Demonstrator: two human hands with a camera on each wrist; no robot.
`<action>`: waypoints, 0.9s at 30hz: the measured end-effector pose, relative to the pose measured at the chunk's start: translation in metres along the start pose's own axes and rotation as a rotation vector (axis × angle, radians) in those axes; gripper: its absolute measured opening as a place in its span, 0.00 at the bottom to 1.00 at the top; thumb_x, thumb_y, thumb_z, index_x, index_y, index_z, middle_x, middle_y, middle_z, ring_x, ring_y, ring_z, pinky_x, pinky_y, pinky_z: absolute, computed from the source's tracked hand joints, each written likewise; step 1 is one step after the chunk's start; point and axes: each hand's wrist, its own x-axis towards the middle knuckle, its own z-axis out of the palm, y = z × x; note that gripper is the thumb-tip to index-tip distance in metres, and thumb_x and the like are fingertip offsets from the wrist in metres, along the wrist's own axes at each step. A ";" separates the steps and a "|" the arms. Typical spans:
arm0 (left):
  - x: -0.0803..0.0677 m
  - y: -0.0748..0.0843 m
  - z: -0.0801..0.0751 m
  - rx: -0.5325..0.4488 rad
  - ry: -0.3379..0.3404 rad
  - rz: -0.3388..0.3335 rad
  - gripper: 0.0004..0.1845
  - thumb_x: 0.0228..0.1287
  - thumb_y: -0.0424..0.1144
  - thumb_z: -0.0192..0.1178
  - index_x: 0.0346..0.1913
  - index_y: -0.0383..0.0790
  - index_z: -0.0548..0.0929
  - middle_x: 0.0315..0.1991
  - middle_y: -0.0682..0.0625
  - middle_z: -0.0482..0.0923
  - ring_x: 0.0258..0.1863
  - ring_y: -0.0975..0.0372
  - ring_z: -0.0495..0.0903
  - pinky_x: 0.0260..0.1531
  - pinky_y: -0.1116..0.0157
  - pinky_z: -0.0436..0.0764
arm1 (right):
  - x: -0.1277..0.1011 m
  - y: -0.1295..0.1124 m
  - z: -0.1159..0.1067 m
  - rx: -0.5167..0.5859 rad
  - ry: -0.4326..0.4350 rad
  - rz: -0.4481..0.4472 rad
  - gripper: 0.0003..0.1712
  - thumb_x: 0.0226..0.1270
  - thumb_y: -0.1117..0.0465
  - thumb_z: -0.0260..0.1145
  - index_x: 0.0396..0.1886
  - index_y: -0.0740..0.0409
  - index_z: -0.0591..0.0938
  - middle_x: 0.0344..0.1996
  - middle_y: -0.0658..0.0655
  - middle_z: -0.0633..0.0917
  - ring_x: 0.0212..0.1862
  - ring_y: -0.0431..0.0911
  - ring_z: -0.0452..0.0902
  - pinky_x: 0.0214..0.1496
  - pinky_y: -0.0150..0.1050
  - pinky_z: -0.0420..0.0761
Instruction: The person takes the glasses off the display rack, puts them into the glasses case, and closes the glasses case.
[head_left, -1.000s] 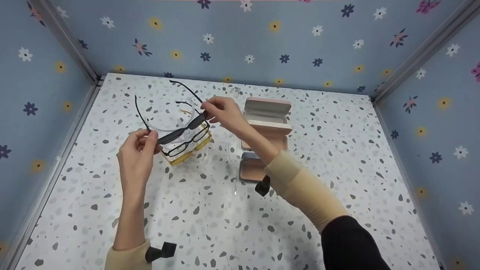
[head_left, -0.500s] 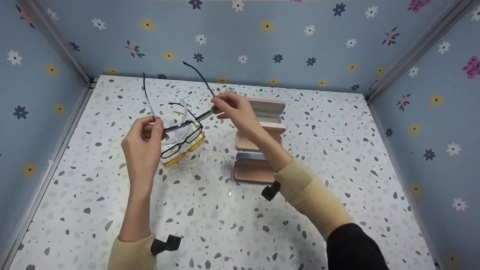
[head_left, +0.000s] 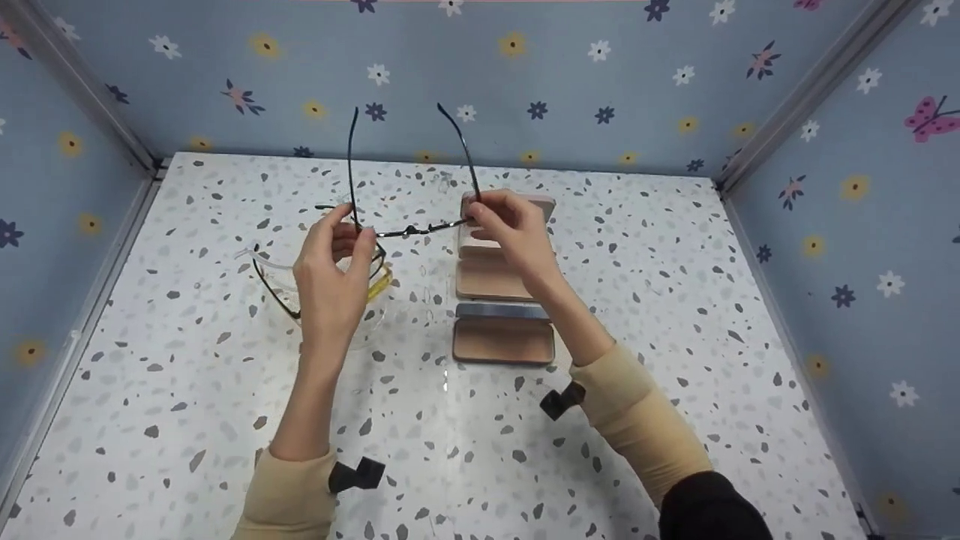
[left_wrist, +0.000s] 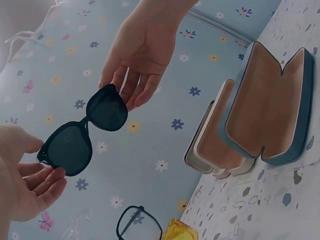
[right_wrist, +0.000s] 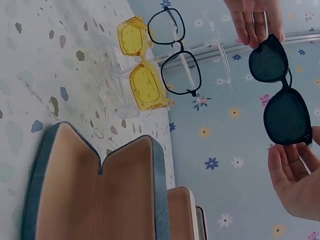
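In the head view my left hand (head_left: 330,262) pinches one hinge end of the dark sunglasses (head_left: 412,231). My right hand (head_left: 517,236) pinches the other end. The sunglasses hang above the table with both temples unfolded and pointing away towards the back wall. Both wrist views show their dark lenses (left_wrist: 70,147) face on, level with the fingers. Below and beside the left hand lie black-framed glasses (right_wrist: 196,80) and yellow glasses (right_wrist: 147,87), largely hidden by that hand in the head view. The right hand hovers over the cases and partly covers them.
An open blue glasses case (head_left: 504,340) lies nearest on the speckled table (head_left: 465,465). Behind it stand an open beige case (head_left: 491,279) and a pale case (head_left: 541,204). Clear plastic eyewear (right_wrist: 122,90) lies by the yellow glasses. Flowered walls (head_left: 480,75) enclose the table.
Both hands have carried the sunglasses rightward, away from above the other glasses. The sunglasses have tilted so that their temples point further up in the head view.
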 end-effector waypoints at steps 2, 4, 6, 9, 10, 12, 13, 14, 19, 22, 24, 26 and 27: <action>-0.001 -0.002 0.006 -0.021 -0.021 0.017 0.26 0.75 0.38 0.61 0.72 0.35 0.73 0.51 0.41 0.80 0.50 0.57 0.82 0.58 0.64 0.82 | -0.004 0.002 -0.005 -0.004 0.018 -0.010 0.18 0.74 0.63 0.66 0.57 0.71 0.81 0.49 0.68 0.87 0.49 0.50 0.87 0.54 0.45 0.89; -0.002 -0.003 0.012 -0.038 -0.038 0.033 0.28 0.74 0.38 0.62 0.73 0.36 0.72 0.50 0.41 0.80 0.50 0.59 0.81 0.57 0.66 0.82 | -0.008 0.004 -0.010 -0.008 0.040 -0.017 0.19 0.73 0.63 0.67 0.57 0.71 0.81 0.49 0.68 0.86 0.48 0.48 0.87 0.55 0.47 0.88; -0.003 -0.005 0.018 -0.044 -0.049 0.048 0.29 0.74 0.38 0.63 0.74 0.38 0.71 0.49 0.42 0.79 0.49 0.60 0.81 0.58 0.67 0.82 | -0.013 0.007 -0.016 -0.016 0.063 -0.024 0.19 0.73 0.62 0.68 0.57 0.70 0.81 0.48 0.65 0.87 0.47 0.45 0.87 0.55 0.47 0.88; -0.006 -0.007 0.028 -0.065 -0.061 0.072 0.29 0.73 0.37 0.64 0.74 0.39 0.71 0.49 0.42 0.80 0.49 0.61 0.81 0.58 0.69 0.82 | -0.021 0.012 -0.023 -0.011 0.089 -0.032 0.17 0.72 0.63 0.68 0.55 0.69 0.82 0.45 0.61 0.87 0.46 0.45 0.86 0.54 0.45 0.89; -0.007 -0.008 0.031 -0.070 -0.062 0.082 0.29 0.73 0.37 0.64 0.74 0.39 0.72 0.48 0.42 0.79 0.48 0.61 0.81 0.58 0.69 0.82 | -0.024 0.014 -0.026 -0.011 0.098 -0.033 0.17 0.72 0.63 0.69 0.54 0.69 0.82 0.44 0.59 0.87 0.46 0.45 0.86 0.53 0.43 0.89; -0.010 -0.011 0.038 -0.084 -0.064 0.096 0.29 0.72 0.37 0.64 0.74 0.40 0.72 0.48 0.42 0.79 0.48 0.60 0.81 0.59 0.68 0.82 | -0.029 0.017 -0.030 -0.006 0.113 -0.040 0.15 0.71 0.64 0.69 0.53 0.68 0.83 0.43 0.57 0.87 0.46 0.45 0.85 0.53 0.42 0.89; -0.011 -0.013 0.041 -0.091 -0.064 0.103 0.29 0.72 0.37 0.64 0.74 0.40 0.72 0.48 0.41 0.79 0.48 0.60 0.81 0.59 0.68 0.82 | -0.032 0.019 -0.032 -0.008 0.122 -0.043 0.15 0.71 0.65 0.70 0.52 0.67 0.83 0.43 0.57 0.88 0.45 0.45 0.85 0.53 0.43 0.89; -0.012 -0.014 0.044 -0.094 -0.063 0.105 0.29 0.73 0.38 0.64 0.73 0.41 0.73 0.48 0.41 0.79 0.47 0.60 0.80 0.59 0.67 0.82 | -0.034 0.021 -0.034 -0.014 0.131 -0.047 0.14 0.70 0.65 0.70 0.52 0.66 0.84 0.43 0.57 0.88 0.45 0.45 0.85 0.53 0.44 0.89; -0.019 -0.021 0.060 -0.113 -0.075 0.088 0.28 0.72 0.39 0.64 0.73 0.44 0.74 0.48 0.43 0.79 0.48 0.60 0.81 0.60 0.67 0.82 | -0.045 0.028 -0.045 -0.046 0.181 -0.051 0.14 0.69 0.65 0.71 0.51 0.65 0.84 0.42 0.57 0.88 0.44 0.45 0.86 0.55 0.50 0.88; -0.022 -0.025 0.069 -0.136 -0.093 0.077 0.28 0.72 0.38 0.65 0.73 0.45 0.74 0.47 0.42 0.79 0.48 0.58 0.81 0.60 0.67 0.82 | -0.051 0.032 -0.053 -0.062 0.207 -0.045 0.15 0.69 0.65 0.71 0.52 0.67 0.84 0.42 0.56 0.87 0.45 0.45 0.85 0.55 0.46 0.88; -0.023 -0.027 0.074 -0.162 -0.107 0.071 0.28 0.71 0.37 0.65 0.73 0.46 0.74 0.47 0.42 0.79 0.49 0.58 0.81 0.61 0.67 0.81 | -0.055 0.034 -0.058 -0.069 0.222 -0.042 0.16 0.69 0.65 0.71 0.53 0.69 0.83 0.42 0.55 0.87 0.45 0.45 0.85 0.54 0.41 0.88; -0.025 -0.029 0.078 -0.188 -0.121 0.067 0.28 0.71 0.37 0.66 0.72 0.46 0.75 0.47 0.42 0.79 0.49 0.58 0.81 0.61 0.67 0.81 | -0.059 0.035 -0.062 -0.077 0.233 -0.043 0.18 0.68 0.66 0.72 0.53 0.72 0.82 0.42 0.56 0.88 0.44 0.45 0.86 0.53 0.37 0.88; -0.025 -0.030 0.080 -0.195 -0.126 0.066 0.28 0.70 0.37 0.66 0.72 0.46 0.75 0.48 0.41 0.79 0.50 0.58 0.82 0.62 0.68 0.81 | -0.061 0.036 -0.064 -0.085 0.239 -0.044 0.18 0.68 0.66 0.72 0.53 0.73 0.82 0.42 0.56 0.88 0.44 0.45 0.86 0.52 0.36 0.88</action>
